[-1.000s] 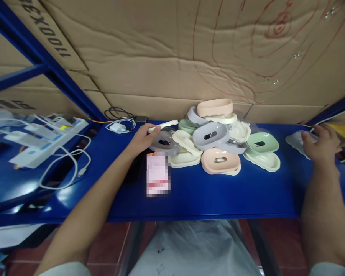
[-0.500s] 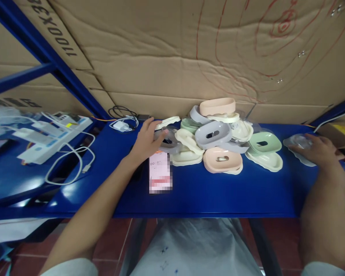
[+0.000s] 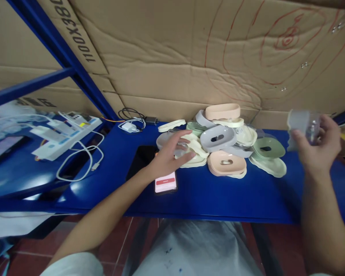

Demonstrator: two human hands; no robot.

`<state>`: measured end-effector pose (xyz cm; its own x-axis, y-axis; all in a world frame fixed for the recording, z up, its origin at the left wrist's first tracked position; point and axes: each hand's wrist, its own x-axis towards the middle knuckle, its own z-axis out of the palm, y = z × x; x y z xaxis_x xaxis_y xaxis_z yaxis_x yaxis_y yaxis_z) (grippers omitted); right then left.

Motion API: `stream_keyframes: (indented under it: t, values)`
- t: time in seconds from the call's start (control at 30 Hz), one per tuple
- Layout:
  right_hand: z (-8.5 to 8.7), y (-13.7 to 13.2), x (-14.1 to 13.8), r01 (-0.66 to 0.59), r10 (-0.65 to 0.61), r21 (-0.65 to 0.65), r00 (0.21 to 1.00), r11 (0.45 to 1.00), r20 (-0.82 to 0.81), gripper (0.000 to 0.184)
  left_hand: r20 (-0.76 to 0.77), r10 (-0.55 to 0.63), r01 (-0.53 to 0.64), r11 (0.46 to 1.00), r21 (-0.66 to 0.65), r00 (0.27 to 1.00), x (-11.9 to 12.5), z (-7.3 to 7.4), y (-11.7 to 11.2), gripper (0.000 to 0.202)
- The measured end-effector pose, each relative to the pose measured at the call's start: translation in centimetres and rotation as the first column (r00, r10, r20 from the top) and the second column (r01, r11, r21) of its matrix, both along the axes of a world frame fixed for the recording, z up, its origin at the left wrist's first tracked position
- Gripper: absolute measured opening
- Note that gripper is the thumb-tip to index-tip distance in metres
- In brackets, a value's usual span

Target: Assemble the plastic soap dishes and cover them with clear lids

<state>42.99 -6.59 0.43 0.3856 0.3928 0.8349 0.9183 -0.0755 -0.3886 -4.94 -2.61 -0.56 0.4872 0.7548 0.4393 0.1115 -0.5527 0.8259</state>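
Observation:
My right hand (image 3: 319, 143) is raised above the right end of the table, its fingers closed round a grey and clear plastic soap dish (image 3: 299, 124) turned on its side. Over the left edge of the pile, my left hand (image 3: 171, 155) has its thumb and fingers spread, with cream dish parts (image 3: 197, 145) just beyond the fingertips. Whether it touches them is unclear. The pile also has a grey dish (image 3: 218, 138), a peach dish (image 3: 227, 163), a peach ring (image 3: 222, 112) on top, and a green dish (image 3: 268, 148) over a pale one.
A lit phone (image 3: 165, 183) lies under my left forearm, beside a dark flat object (image 3: 139, 159). White chargers and cables (image 3: 129, 126) and a power strip (image 3: 66, 140) are on the left. Cardboard (image 3: 161, 57) stands behind the blue table (image 3: 218, 199).
My right hand has lifted the grey and clear soap dish off the table and tipped it on its side. My left hand has shifted right and nearer, away from the grey part it was over.

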Motion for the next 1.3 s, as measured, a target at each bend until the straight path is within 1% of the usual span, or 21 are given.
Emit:
stream_keyframes:
  t: [0.07,0.1,0.17,0.2,0.27,0.3,0.37,0.43,0.47,0.5,0.53,0.57,0.63,0.67,0.73,0.8,0.87,0.93,1.0,1.13,1.3]
  values:
    - [1.3,-1.3,-6.1,-0.303,0.302,-0.008,0.947,0.953,0.11,0.089,0.119,-0.156,0.173,0.973,-0.155,0.981,0.7,0.1,-1.1,0.083]
    - [1.6,-2.0,-9.1,-0.429,0.436,-0.08,0.886,0.9,0.156,0.087,0.168,-0.225,0.256,0.946,-0.2,0.96,1.0,0.2,-1.6,0.096]
    - [1.7,-3.0,-14.4,-0.61,0.67,-0.281,0.702,0.741,0.241,0.095,0.231,-0.327,0.381,0.889,-0.253,0.916,1.5,0.1,-2.4,0.12]
    - [1.4,-3.3,-16.6,-0.656,0.745,-0.357,0.611,0.665,0.266,0.099,0.245,-0.351,0.411,0.87,-0.271,0.904,1.7,0.0,-2.7,0.126]
    - [0.3,-3.4,-19.5,-0.693,0.823,-0.445,0.492,0.567,0.283,0.102,0.239,-0.338,0.4,0.868,-0.294,0.91,1.9,-0.5,-3.0,0.123]
    - [-0.3,-3.3,-20.3,-0.703,0.842,-0.464,0.462,0.539,0.277,0.101,0.23,-0.316,0.375,0.877,-0.299,0.921,1.9,-0.9,-3.0,0.118]
    - [-1.3,-3.2,-20.9,-0.731,0.866,-0.466,0.437,0.499,0.241,0.1,0.223,-0.282,0.341,0.891,-0.299,0.933,2.0,-1.5,-2.8,0.106]
    - [-1.4,-3.3,-20.5,-0.761,0.881,-0.447,0.432,0.47,0.192,0.102,0.239,-0.285,0.349,0.89,-0.294,0.928,2.0,-1.8,-2.5,0.101]
    - [-1.2,-3.5,-19.9,-0.763,0.877,-0.436,0.442,0.477,0.187,0.102,0.248,-0.292,0.358,0.887,-0.291,0.924,2.0,-1.8,-2.4,0.1]
    - [-0.7,-3.7,-19.1,-0.748,0.858,-0.422,0.467,0.512,0.212,0.103,0.252,-0.296,0.364,0.886,-0.289,0.921,2.0,-1.7,-2.3,0.099]
    - [0.0,-3.8,-18.0,-0.715,0.814,-0.389,0.516,0.581,0.266,0.102,0.253,-0.294,0.361,0.887,-0.286,0.922,1.9,-1.4,-2.2,0.098]
    - [0.7,-3.8,-16.6,-0.664,0.74,-0.328,0.587,0.672,0.327,0.101,0.256,-0.281,0.349,0.895,-0.279,0.925,1.7,-1.0,-2.0,0.099]
    - [2.0,-3.2,-13.0,-0.51,0.519,-0.138,0.758,0.849,0.395,0.094,0.266,-0.224,0.29,0.926,-0.243,0.937,1.3,-0.3,-1.6,0.101]
    - [2.4,-2.6,-10.9,-0.429,0.424,-0.068,0.837,0.901,0.346,0.09,0.275,-0.18,0.245,0.944,-0.221,0.944,1.0,0.0,-1.3,0.103]
    - [2.5,-1.0,-7.0,-0.271,0.283,-0.082,0.932,0.959,0.227,0.082,0.299,-0.082,0.143,0.972,-0.186,0.951,0.5,0.4,-0.6,0.103]
    - [1.8,0.6,-4.1,-0.132,0.16,-0.204,0.979,0.97,0.127,0.082,0.312,-0.002,0.062,0.981,-0.184,0.95,0.1,0.3,0.1,0.1]
    - [0.5,1.7,-2.6,-0.066,0.084,-0.333,0.996,0.941,0.039,0.081,0.309,0.045,0.019,0.979,-0.201,0.95,0.1,0.0,0.6,0.097]
    - [-0.9,2.2,-2.3,-0.082,0.083,-0.43,0.996,0.899,-0.015,0.073,0.293,0.057,0.008,0.976,-0.218,0.955,0.2,-0.4,0.8,0.095]
    - [-2.0,2.2,-2.6,-0.124,0.125,-0.482,0.992,0.868,-0.031,0.067,0.272,0.046,0.019,0.973,-0.231,0.961,0.3,-0.7,0.8,0.096]
    - [-3.1,2.2,-3.0,-0.151,0.158,-0.496,0.987,0.855,-0.028,0.066,0.251,0.03,0.033,0.969,-0.245,0.968,0.3,-0.7,0.5,0.096]
    - [-3.1,2.6,-2.7,-0.197,0.21,-0.405,0.978,0.893,-0.013,0.078,0.248,0.02,0.037,0.974,-0.223,0.969,0.0,-0.5,0.4,0.093]
